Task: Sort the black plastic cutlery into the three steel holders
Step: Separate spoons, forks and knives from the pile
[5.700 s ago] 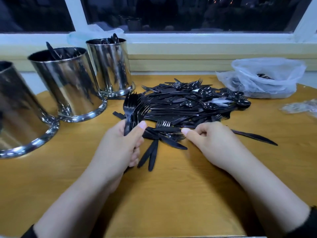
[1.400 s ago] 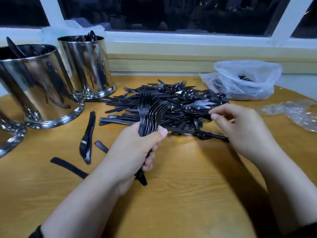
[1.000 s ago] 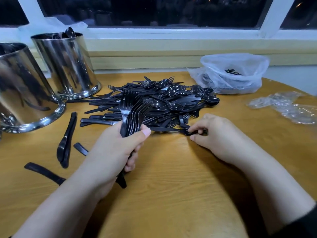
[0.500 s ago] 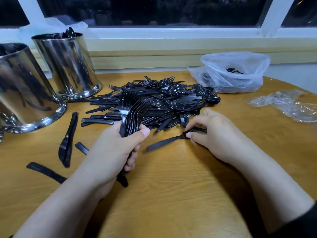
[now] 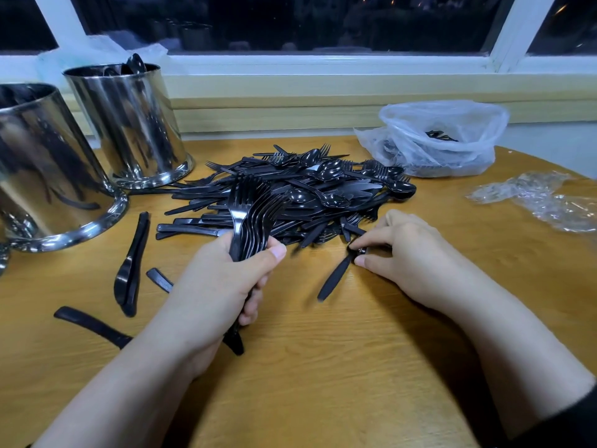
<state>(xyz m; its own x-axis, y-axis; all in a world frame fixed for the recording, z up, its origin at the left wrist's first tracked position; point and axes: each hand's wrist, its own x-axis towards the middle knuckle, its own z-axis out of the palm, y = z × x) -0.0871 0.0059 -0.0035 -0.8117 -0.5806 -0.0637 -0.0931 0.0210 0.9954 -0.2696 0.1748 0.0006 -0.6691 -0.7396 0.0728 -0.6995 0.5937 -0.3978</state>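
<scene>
Left hand (image 5: 223,286): fingers clenched round a fanned bundle of forks (image 5: 250,208), tines up, handle ends protruding below the palm. Right hand (image 5: 410,253): thumb and forefinger pinch one end of a single black utensil (image 5: 334,276); its type cannot be told, since the pinched end is hidden. Its free end points down-left from the fingertips and appears to lie on the wooden table (image 5: 323,367).

The unsorted cutlery pile (image 5: 307,195) lies directly beyond both sets of fingers, touching the right hand's knuckles. Two steel holders stand far left of the left fingers: the near holder (image 5: 48,169) and the far holder (image 5: 129,124), with a spoon visible above its rim. A third holder's base (image 5: 2,257) barely enters at the edge. Loose knives (image 5: 130,270) lie left of the left hand. A plastic bag (image 5: 442,137) with cutlery inside sits beyond the right fingers; crumpled wrap (image 5: 542,198) lies to their right.
</scene>
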